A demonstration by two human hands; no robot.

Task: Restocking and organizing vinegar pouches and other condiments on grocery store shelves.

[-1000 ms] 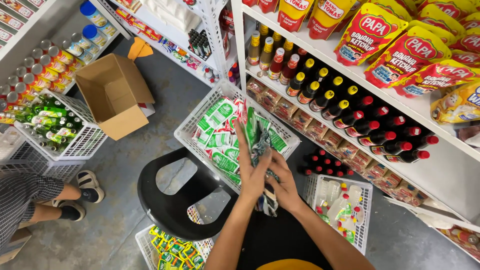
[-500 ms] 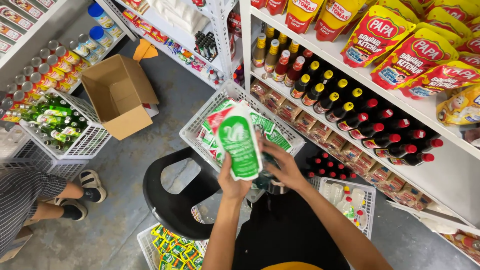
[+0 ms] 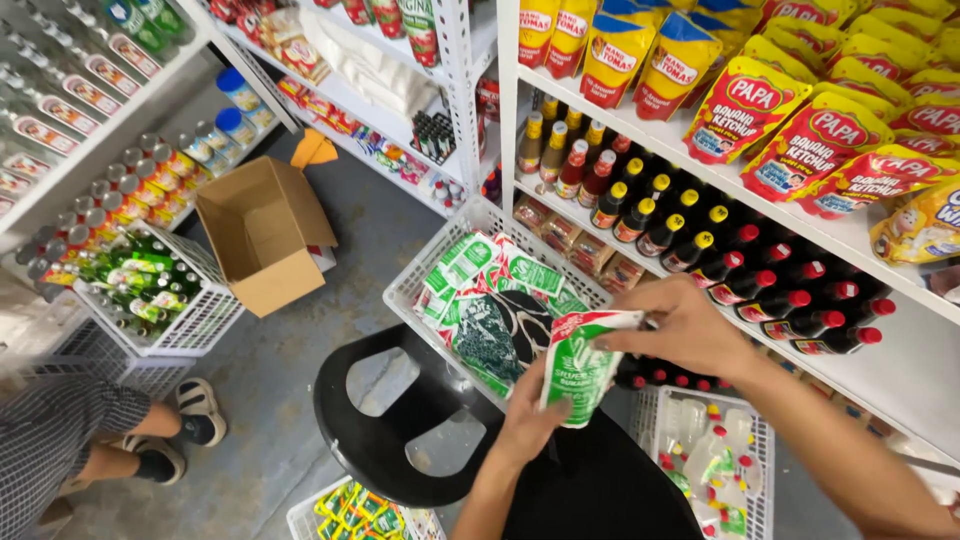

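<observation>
Both my hands hold one green, white and red pouch in front of me. My left hand grips its lower edge from below. My right hand pinches its upper right corner. Just behind the pouch stands a white plastic crate full of several pouches of the same kind. The crate rests beside a black plastic stool that is under my left forearm.
White shelves on the right carry dark bottles with yellow and red caps and red-and-yellow sauce pouches. An open cardboard box and a crate of green bottles sit on the floor at left. Another person's sandalled feet are at lower left.
The pouch, held up with its face to me half a second ago, is now lower and turned towards the right. My right hand has moved to its top corner.
</observation>
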